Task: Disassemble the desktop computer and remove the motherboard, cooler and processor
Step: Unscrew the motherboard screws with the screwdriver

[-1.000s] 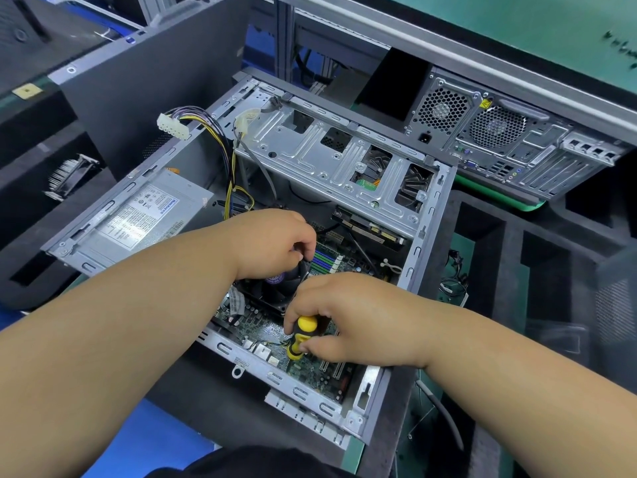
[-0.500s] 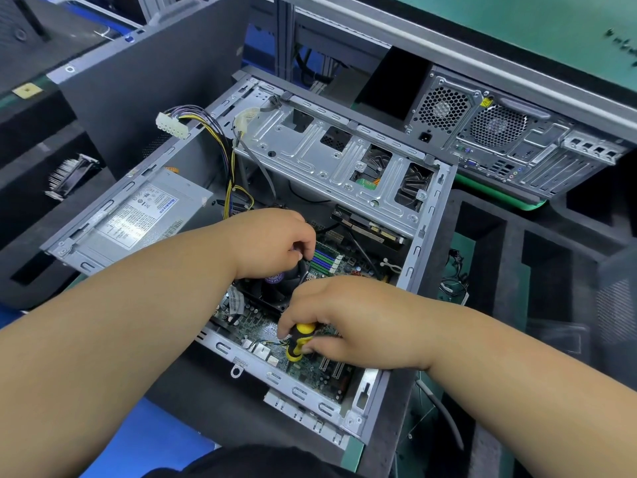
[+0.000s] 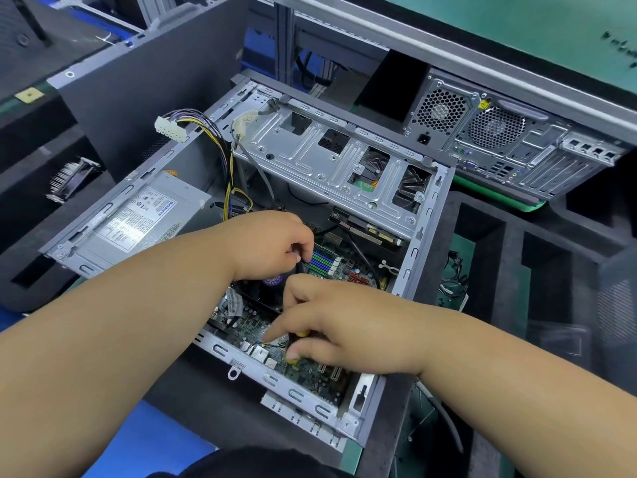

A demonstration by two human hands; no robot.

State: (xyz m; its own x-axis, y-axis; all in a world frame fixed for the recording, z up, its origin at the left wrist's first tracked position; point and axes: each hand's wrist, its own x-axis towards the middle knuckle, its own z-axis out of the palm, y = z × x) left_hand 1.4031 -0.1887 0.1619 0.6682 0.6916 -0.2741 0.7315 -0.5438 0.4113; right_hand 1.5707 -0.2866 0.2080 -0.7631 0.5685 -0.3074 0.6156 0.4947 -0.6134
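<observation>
Our right hand (image 3: 348,326) pinches a yellow-handled screwdriver (image 3: 299,343) over the green motherboard (image 3: 310,369). Our left hand (image 3: 272,246) curls around the black cooler (image 3: 265,288) inside the stamped-steel case (image 3: 413,257).

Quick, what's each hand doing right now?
Left hand: fingers curled on the black cooler; what they pinch is hidden.
Right hand: gripping the yellow-handled screwdriver.

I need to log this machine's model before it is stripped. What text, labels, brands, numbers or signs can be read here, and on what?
Nothing can be read for certain.
Power supply label: printed rows and a blue brand strip, too small and blurred.
Purple sticker on the cooler: mostly hidden by the left hand, unreadable.
Yellow warning sticker on the second computer: a sign only, no legible words.
Dark marks on the green surface: blurred.
</observation>
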